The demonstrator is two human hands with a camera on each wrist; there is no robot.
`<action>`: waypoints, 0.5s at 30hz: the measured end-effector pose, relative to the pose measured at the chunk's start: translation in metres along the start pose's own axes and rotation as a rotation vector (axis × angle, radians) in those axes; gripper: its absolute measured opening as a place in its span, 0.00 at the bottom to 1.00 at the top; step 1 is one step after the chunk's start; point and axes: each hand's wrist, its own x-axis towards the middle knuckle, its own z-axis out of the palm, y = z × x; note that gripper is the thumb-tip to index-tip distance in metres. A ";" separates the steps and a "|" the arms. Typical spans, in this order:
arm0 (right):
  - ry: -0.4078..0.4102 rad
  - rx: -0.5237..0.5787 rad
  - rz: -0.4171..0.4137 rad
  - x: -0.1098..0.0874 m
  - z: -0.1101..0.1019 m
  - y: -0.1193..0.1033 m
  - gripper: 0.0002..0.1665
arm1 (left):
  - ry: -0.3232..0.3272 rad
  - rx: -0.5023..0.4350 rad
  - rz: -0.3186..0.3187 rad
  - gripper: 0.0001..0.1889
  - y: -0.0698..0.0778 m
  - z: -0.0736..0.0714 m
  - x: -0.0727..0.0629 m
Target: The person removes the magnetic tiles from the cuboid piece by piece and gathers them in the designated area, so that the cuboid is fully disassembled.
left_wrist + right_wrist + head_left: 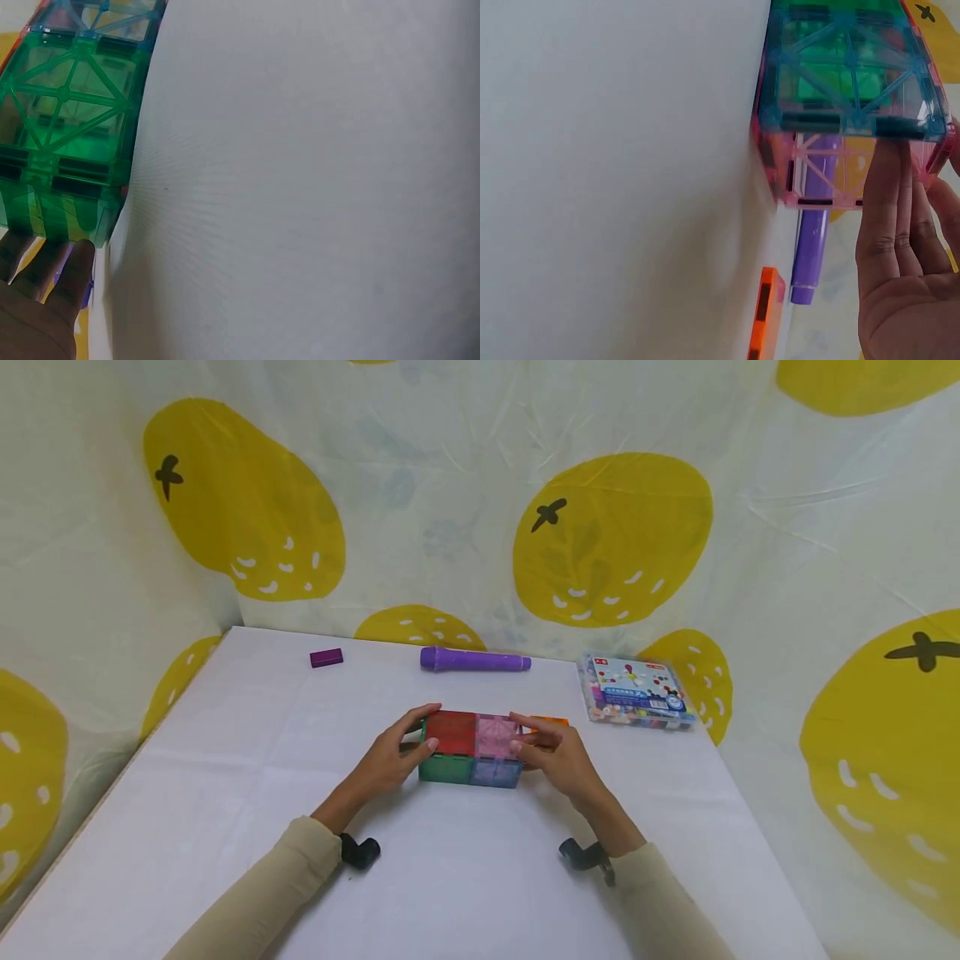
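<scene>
A small box of translucent magnetic tiles [472,747] stands mid-table, with red and pink tiles on top and green and blue tiles in front. My left hand [427,727] grips its left end, thumb on the front and a finger over the top. My right hand [525,735] holds the right end. In the left wrist view the green tile [67,112] fills the upper left, with fingers [45,300] below it. The right wrist view shows fingers [900,247] lying along the pink end tile [832,172] under the blue tile [847,67].
A loose orange tile [551,722] lies flat just behind my right hand. Further back lie a purple marker [474,659] and a small purple block [326,657]. A clear packet of small coloured pieces [636,692] sits at the back right. A lemon-print sheet surrounds the white table [225,760].
</scene>
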 end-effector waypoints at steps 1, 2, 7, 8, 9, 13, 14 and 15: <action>0.003 0.012 0.002 0.000 0.001 0.000 0.29 | 0.000 0.000 -0.001 0.33 0.000 0.000 0.000; 0.007 0.022 0.002 0.000 0.002 0.001 0.29 | 0.000 0.002 -0.002 0.33 0.000 0.000 0.000; 0.037 0.055 -0.001 -0.001 0.004 0.001 0.28 | 0.000 0.010 -0.004 0.33 0.002 0.000 0.000; 0.046 0.058 -0.003 -0.001 0.004 0.001 0.28 | -0.001 0.011 -0.002 0.33 0.002 0.000 0.000; 0.055 0.062 -0.004 -0.001 0.005 0.000 0.28 | -0.002 0.011 -0.001 0.33 0.002 0.000 0.000; 0.078 0.070 -0.025 -0.002 0.006 -0.003 0.28 | 0.000 0.011 -0.003 0.33 0.002 0.000 0.000; 0.083 0.072 -0.027 -0.002 0.006 -0.003 0.28 | 0.000 0.010 -0.004 0.33 0.002 0.001 0.000; 0.087 0.075 -0.026 -0.003 0.007 -0.003 0.28 | -0.001 0.009 -0.006 0.33 0.002 0.001 0.000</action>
